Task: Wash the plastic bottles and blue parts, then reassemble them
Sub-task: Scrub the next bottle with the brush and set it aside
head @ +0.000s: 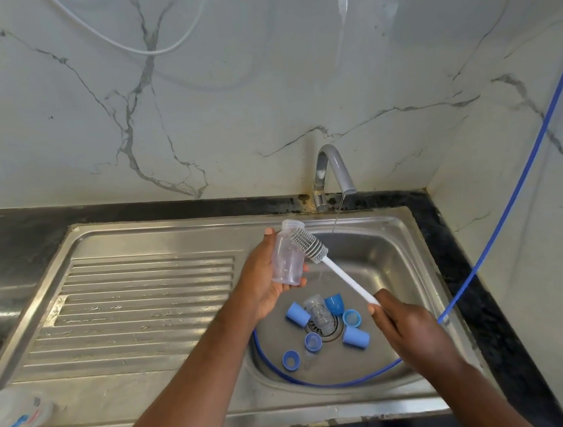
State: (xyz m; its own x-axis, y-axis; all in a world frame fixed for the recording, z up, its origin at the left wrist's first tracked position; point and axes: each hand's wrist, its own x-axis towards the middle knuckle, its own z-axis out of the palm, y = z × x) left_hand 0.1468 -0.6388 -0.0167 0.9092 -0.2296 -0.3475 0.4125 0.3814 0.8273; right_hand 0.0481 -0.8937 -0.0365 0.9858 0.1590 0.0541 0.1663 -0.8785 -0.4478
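My left hand (262, 280) holds a clear plastic bottle (286, 257) above the sink basin (387, 258), mouth pointing up and away. My right hand (400, 322) grips the white handle of a bottle brush (310, 243); its grey bristle head lies against the outside of the bottle near the mouth. On the basin floor, over the drain, lies a second clear bottle (318, 309). Around it are several blue parts: a cap (297, 314), a dome cover (334, 304), rings (352, 317) (291, 360) (313, 341) and another cap (355, 338).
A thin stream of water runs from the tap (332, 170) into the basin. A blue hose (512, 198) comes down from the right and curls round the basin floor. The ribbed drainboard (144, 305) lies on the left, with a plastic tub (13, 409) at its front left corner.
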